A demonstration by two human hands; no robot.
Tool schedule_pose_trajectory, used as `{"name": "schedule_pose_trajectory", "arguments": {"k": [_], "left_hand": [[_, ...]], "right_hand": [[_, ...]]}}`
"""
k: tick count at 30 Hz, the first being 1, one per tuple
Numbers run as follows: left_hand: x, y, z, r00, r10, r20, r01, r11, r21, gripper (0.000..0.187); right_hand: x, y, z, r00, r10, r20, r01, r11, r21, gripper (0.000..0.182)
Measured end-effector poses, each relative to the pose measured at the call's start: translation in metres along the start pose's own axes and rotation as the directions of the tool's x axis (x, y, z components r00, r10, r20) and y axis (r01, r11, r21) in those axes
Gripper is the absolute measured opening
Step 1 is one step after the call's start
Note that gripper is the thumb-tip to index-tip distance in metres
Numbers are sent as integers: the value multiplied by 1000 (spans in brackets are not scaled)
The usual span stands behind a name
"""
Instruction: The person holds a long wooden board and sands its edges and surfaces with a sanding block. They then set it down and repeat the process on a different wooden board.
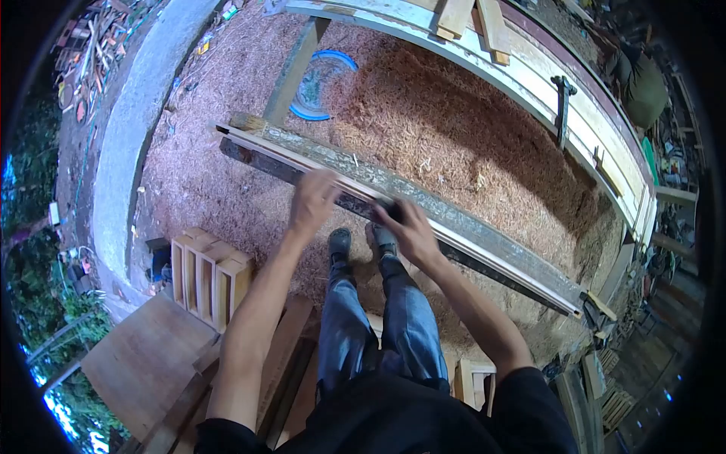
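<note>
**Both Hands at the Long Wooden Strip**

Step in hand: surface work or handling at mid-length, judged from posture. The strip [499,262] lies beside the weathered board [484,234]. Left hand [310,198]: partly curled at the strip; grip cannot be confirmed. Right hand [414,233]: bent around a small dark object [391,209], blurred. Further movement calls for steady support.

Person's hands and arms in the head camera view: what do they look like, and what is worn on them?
The bare left hand and bare right hand are ungloved, slightly blurred, and show no visible ring. The slender left forearm and right forearm are uncovered, with no watch or bracelet visible. Plain black fabric sleeves end near the elbows.
</note>
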State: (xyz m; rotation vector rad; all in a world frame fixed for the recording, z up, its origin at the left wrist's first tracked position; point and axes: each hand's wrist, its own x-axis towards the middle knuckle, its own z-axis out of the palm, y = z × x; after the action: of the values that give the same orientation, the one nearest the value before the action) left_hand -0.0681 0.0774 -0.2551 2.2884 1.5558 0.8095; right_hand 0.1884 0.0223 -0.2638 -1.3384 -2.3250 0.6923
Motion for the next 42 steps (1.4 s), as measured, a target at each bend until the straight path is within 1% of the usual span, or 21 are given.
{"name": "schedule_pose_trajectory", "arguments": {"k": [1,2,4,5,8,9,10,11,12,15,18,21,26,29,32,35,37,38,39,41,42], "left_hand": [[-8,2,11,988,105,111,-107,994,11,22],[-15,6,22,955,199,222,-207,978,12,23],[-19,16,35,956,201,213,-203,979,-14,25],[-20,17,41,957,201,211,-201,979,-24,26],[-21,12,36,961,199,194,-199,980,-22,27],[-24,5,31,971,158,179,-164,986,20,29],[-28,-2,25,979,119,165,-130,990,60,31],[-31,-11,19,985,89,150,-105,990,99,33],[-41,-34,23,990,30,138,-51,988,148,41],[-37,-68,-8,986,-93,140,53,962,268,44],[-27,-98,-36,985,-95,145,36,930,365,44],[-17,-130,-54,985,-141,103,102,944,314,41],[-7,-169,-72,992,-35,125,-9,943,334,35],[-6,-195,-81,995,12,102,-43,951,305,33],[1,-217,-98,995,-11,102,-19,957,289,31],[4,-244,-110,993,-47,112,15,961,275,32],[5,-255,-115,990,-65,127,29,962,271,33],[4,-259,-109,991,17,135,-50,967,250,32],[3,-259,-102,986,98,137,-129,963,238,31],[0,-247,-85,954,259,153,-288,933,218,30],[1,-236,-77,948,279,155,-304,938,170,27]], "right_hand": [[-34,15,-10,998,29,58,-22,993,-117,63],[-62,24,-28,980,110,165,-97,992,-85,60],[-107,42,-46,984,169,-55,-173,981,-92,52],[-118,50,-50,982,186,-37,-189,974,-123,50],[-91,39,-42,983,184,-7,-184,978,-94,49],[-65,30,-34,984,177,-1,-176,981,-75,49],[-40,24,-17,989,141,-44,-141,990,6,59],[-13,13,-7,996,92,-20,-92,996,-11,63],[13,5,6,998,54,-19,-54,998,-17,65],[80,-18,40,999,-22,-34,22,1000,-14,63],[75,-21,24,999,15,52,-12,998,-63,61],[35,-2,4,998,-3,60,8,997,-76,64],[61,-23,28,999,11,37,-7,992,-122,68],[129,-63,70,1000,-21,-7,20,999,-44,70],[207,-107,121,994,-90,-55,81,987,-139,69],[230,-129,120,1000,27,1,-27,991,-134,69],[194,-115,96,1000,2,-20,-5,991,-136,64],[170,-107,81,996,73,-53,-76,995,-68,53],[148,-100,60,976,212,59,-212,977,-6,40],[96,-83,38,940,339,-37,-340,939,-42,41],[74,-76,33,916,382,-118,-392,917,-75,42]]}}
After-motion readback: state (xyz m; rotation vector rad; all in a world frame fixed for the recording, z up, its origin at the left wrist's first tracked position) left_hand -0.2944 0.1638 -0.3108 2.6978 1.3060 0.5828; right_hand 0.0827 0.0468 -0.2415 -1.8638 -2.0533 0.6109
